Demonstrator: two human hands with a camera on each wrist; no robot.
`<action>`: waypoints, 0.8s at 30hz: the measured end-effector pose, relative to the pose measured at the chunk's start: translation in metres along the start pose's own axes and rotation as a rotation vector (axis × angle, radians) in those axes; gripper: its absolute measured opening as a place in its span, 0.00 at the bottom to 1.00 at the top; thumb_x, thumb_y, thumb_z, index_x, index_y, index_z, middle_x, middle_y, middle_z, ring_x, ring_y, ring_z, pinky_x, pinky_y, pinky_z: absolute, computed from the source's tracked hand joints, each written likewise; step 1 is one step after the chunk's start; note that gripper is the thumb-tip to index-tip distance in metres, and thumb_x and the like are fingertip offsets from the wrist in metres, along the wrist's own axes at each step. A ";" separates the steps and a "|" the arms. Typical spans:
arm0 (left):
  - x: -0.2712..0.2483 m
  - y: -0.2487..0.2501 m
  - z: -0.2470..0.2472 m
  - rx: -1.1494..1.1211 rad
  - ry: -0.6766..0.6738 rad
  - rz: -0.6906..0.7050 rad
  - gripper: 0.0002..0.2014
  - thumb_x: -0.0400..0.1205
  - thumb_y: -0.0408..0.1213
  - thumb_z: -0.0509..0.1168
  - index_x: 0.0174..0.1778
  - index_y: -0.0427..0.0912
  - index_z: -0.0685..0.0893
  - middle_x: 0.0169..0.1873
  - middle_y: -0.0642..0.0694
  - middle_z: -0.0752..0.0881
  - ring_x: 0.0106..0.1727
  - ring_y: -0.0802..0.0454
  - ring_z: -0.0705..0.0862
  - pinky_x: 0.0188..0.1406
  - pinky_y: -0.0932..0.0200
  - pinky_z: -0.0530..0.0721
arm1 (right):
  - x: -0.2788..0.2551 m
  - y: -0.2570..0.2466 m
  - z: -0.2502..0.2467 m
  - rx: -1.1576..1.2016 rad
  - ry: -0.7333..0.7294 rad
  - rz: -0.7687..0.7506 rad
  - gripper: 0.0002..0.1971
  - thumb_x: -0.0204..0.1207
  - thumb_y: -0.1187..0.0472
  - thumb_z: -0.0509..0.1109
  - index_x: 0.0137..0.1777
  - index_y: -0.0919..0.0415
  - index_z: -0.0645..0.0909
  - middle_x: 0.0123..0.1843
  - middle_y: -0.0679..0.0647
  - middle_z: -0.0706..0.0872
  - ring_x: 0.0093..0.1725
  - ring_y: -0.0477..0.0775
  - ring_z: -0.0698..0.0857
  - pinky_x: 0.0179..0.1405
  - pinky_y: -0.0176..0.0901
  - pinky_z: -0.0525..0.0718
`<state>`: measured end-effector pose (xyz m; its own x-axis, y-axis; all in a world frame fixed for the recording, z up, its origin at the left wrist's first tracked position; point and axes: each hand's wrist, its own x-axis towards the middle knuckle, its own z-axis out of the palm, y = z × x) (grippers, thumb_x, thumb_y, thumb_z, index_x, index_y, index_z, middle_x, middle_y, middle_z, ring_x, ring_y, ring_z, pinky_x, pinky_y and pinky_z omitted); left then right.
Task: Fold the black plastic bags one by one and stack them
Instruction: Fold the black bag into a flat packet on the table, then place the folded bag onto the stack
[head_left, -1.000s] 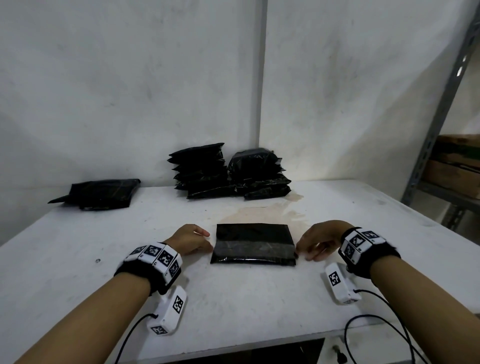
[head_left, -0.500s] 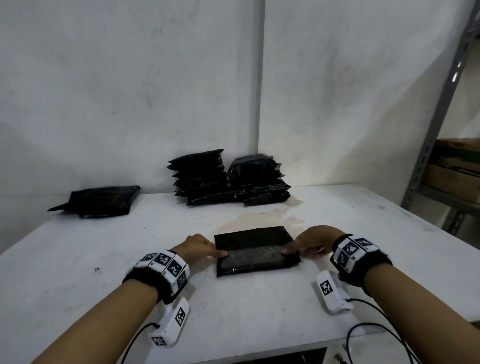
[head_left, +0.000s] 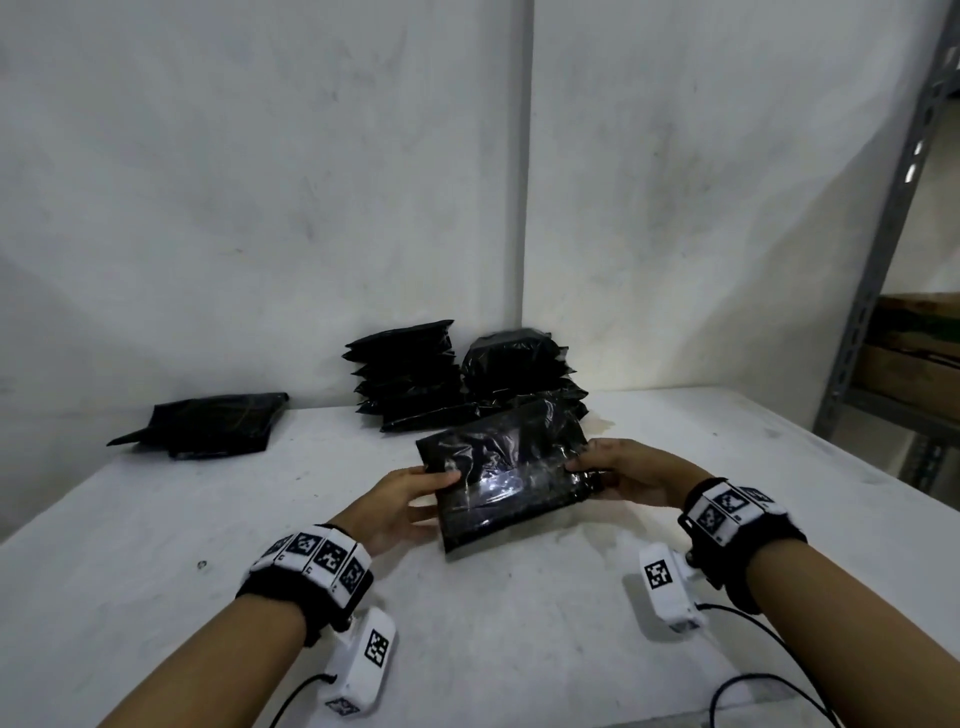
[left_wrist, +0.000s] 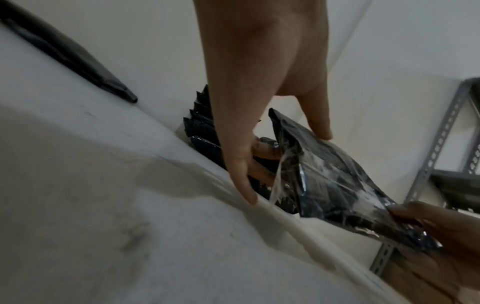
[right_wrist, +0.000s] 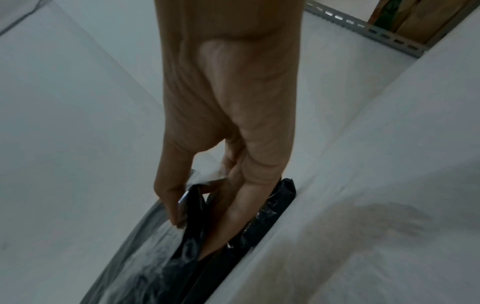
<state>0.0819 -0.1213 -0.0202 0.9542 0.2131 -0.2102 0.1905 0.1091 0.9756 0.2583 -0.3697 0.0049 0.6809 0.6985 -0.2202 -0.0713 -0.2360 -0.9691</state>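
A folded black plastic bag (head_left: 506, 475) is lifted off the white table (head_left: 156, 545), tilted with its far edge raised. My left hand (head_left: 415, 499) grips its left edge, thumb on top and fingers beneath; the same bag (left_wrist: 335, 185) shows in the left wrist view. My right hand (head_left: 618, 470) pinches its right edge, thumb on top, as the bag (right_wrist: 192, 230) appears in the right wrist view. Two stacks of folded black bags (head_left: 410, 369) (head_left: 514, 364) stand against the wall just beyond the held bag.
A separate pile of flat black bags (head_left: 213, 423) lies at the far left by the wall. A grey metal shelf upright (head_left: 878, 249) with cardboard boxes (head_left: 914, 353) stands right of the table. Cables trail off both wrists near the front edge.
The folded bag lay flat on the table with a hand at each end. Both hands have taken hold of it and lifted it forward toward the stacks.
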 end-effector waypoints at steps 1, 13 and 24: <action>-0.001 0.001 0.000 -0.026 -0.020 -0.013 0.20 0.73 0.45 0.73 0.60 0.43 0.86 0.51 0.45 0.89 0.51 0.47 0.86 0.48 0.52 0.83 | 0.001 -0.005 0.003 -0.001 -0.019 -0.020 0.05 0.76 0.70 0.71 0.47 0.61 0.81 0.47 0.56 0.89 0.42 0.49 0.88 0.44 0.38 0.87; -0.014 0.013 -0.010 -0.236 -0.075 0.058 0.22 0.74 0.31 0.71 0.63 0.26 0.83 0.61 0.32 0.85 0.58 0.41 0.84 0.57 0.53 0.84 | -0.001 -0.041 0.009 -0.102 -0.107 -0.102 0.09 0.73 0.66 0.76 0.40 0.58 0.78 0.44 0.55 0.89 0.43 0.51 0.90 0.46 0.40 0.89; -0.020 0.015 -0.011 -0.400 -0.027 0.116 0.13 0.72 0.28 0.66 0.52 0.30 0.87 0.50 0.36 0.89 0.43 0.46 0.90 0.49 0.56 0.88 | -0.003 -0.042 0.009 0.011 -0.104 -0.114 0.12 0.79 0.73 0.68 0.61 0.65 0.81 0.55 0.55 0.89 0.53 0.48 0.89 0.52 0.34 0.87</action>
<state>0.0630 -0.1137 -0.0020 0.9707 0.2211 -0.0936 -0.0180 0.4555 0.8900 0.2525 -0.3555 0.0449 0.6060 0.7866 -0.1185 -0.0064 -0.1441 -0.9895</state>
